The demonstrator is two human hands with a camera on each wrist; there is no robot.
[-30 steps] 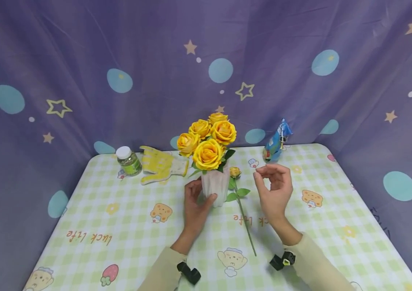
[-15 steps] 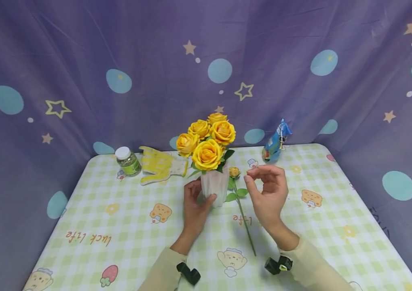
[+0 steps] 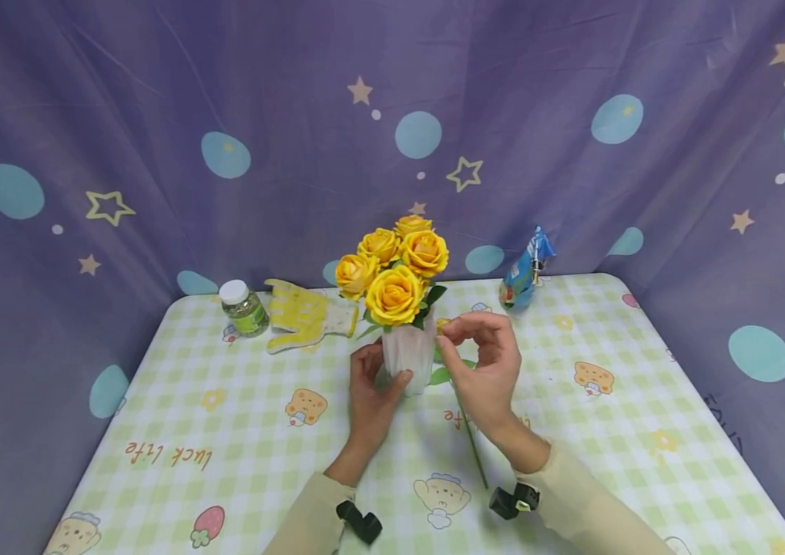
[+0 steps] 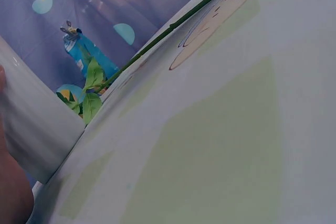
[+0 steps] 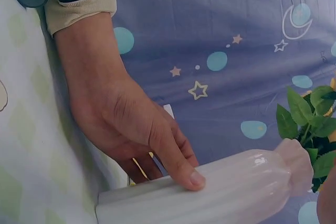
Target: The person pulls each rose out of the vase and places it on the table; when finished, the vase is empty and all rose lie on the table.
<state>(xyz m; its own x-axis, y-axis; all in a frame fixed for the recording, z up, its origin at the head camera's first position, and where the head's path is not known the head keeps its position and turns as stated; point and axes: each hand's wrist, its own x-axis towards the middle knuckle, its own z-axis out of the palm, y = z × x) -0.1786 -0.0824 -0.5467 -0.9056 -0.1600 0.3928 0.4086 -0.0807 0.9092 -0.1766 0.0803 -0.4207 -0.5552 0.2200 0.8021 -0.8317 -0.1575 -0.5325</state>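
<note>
backdrop: purple star-and-dot cloth | table: green-checked cartoon-print cover | light: even

Staged tabletop set, starry backdrop curtain, checked tablecloth

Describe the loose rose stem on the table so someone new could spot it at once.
Find the white vase of yellow roses mid-table, gripped by the left hand. The loose stem lies flat just right of it, under the right hand: the only flower outside the vase.

A lidded jar, yellow glove and blue packet sit on the checked tablecloth.
</note>
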